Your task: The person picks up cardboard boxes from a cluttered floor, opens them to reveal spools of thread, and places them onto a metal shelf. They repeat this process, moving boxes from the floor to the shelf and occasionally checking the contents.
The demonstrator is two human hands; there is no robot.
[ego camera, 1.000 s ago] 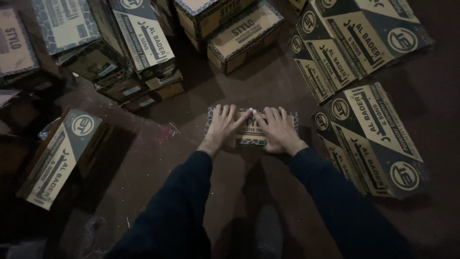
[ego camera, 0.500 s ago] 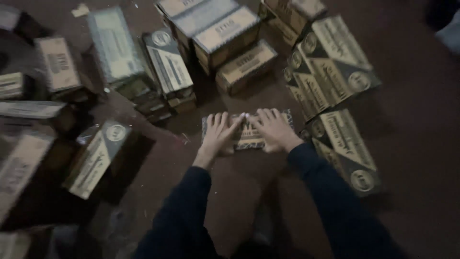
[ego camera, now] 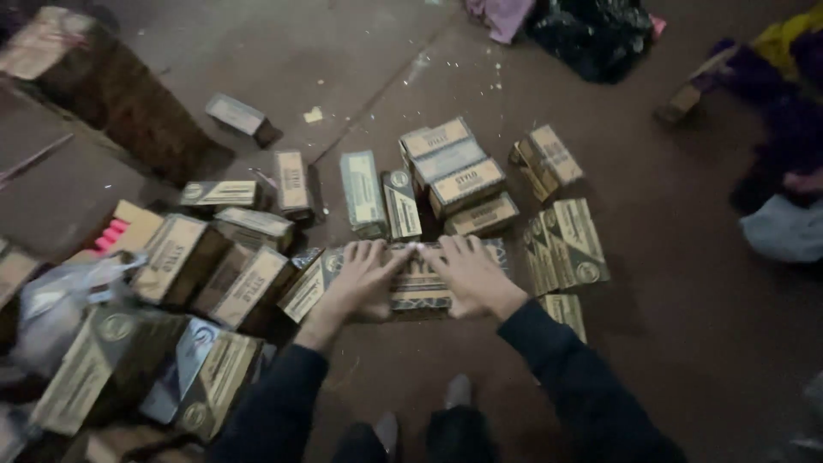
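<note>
Your left hand (ego camera: 364,279) and your right hand (ego camera: 470,276) lie side by side, palms down, on a flat cardboard box (ego camera: 420,287) that sits on the floor (ego camera: 686,283) just below the middle of the frame. The fingers of both hands are spread and stretched flat over the top of the box, not curled around anything; the fingertips of the two hands nearly meet near the box's upper edge. Dark sleeves cover both of your arms down to the wrists.

Just above the box, toward the centre of the frame, stands a stack of similar boxes (ego camera: 454,167), with a greenish box (ego camera: 362,193) to its left and a narrower one just beside that. To the right of your right hand, flattened printed cartons (ego camera: 570,244) lie near the box you press. At the left and lower left, a loose heap of cartons (ego camera: 206,274) crowds together, some tilted, and a pale plastic bag (ego camera: 51,309) rests at the left edge. A single small box (ego camera: 240,116) lies apart in the upper left. At the top of the frame sits a dark bundle (ego camera: 591,30), and piled cloth (ego camera: 784,129) fills the right edge. Your shoes (ego camera: 459,390) show at the bottom centre.
</note>
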